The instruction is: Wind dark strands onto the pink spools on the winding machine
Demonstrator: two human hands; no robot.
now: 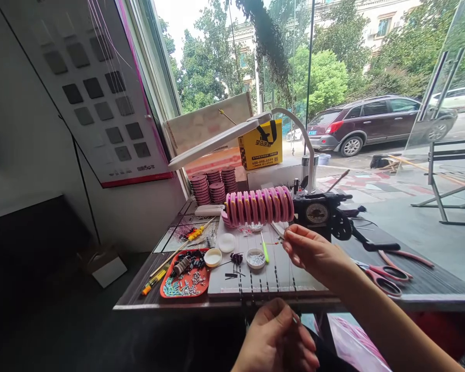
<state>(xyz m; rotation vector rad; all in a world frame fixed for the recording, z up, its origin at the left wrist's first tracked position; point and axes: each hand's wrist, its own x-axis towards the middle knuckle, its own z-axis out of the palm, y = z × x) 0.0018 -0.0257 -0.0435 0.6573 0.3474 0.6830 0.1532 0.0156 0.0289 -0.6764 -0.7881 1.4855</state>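
Right of centre in the frame, the right hand (pixel 313 253) is pressing thumb and forefinger together below the pink spools (pixel 259 205). At the lower centre, the left hand (pixel 269 336) is likewise closing its fingers; what either is pinching is too small to tell. Dark-beaded threads (pixel 276 274) are running down mid-frame over the worktop (pixel 434 283), near a white dish (pixel 256 266).
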